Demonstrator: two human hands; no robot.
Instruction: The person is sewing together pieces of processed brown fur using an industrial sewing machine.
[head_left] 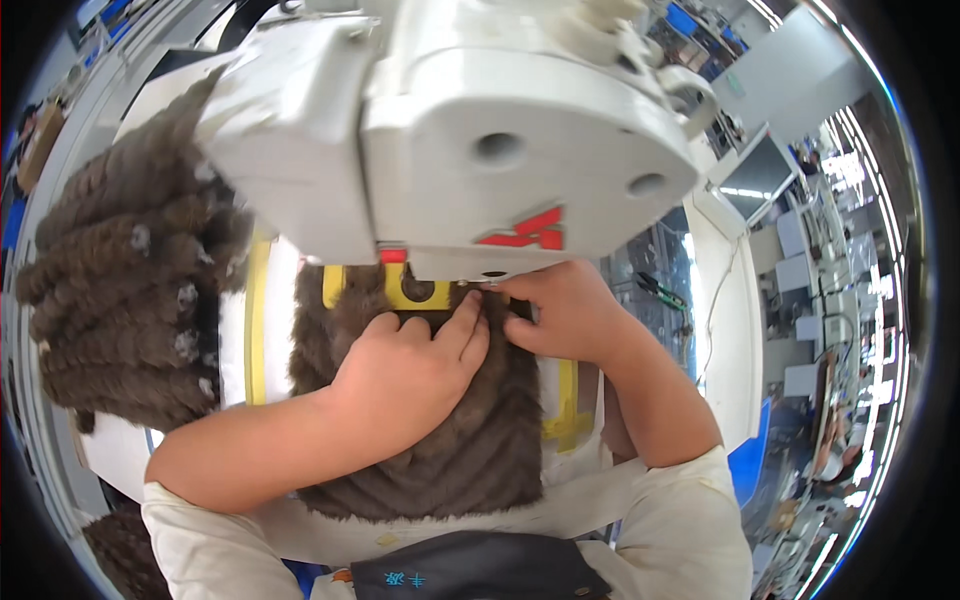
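A brown fur piece (480, 440) lies beneath the head of a white sewing machine (520, 170). My left hand (415, 370) rests on the fur, index and middle fingers stretched toward the machine and the others bent. At the fur's upper right edge, my right hand (570, 315) has its index finger and thumb around the material, close to the left fingertips. A yellow plate (405, 292) shows under the machine head, partly covered by fur. The needle area is hidden by the machine head.
More ribbed brown fur (130, 260) is heaped at the left. Yellow tape strips (258, 330) mark the white work surface. A dark-handled small tool (660, 290) lies to the right, and a screen panel (757, 175) stands beyond. A dark fur bundle (125, 555) is at lower left.
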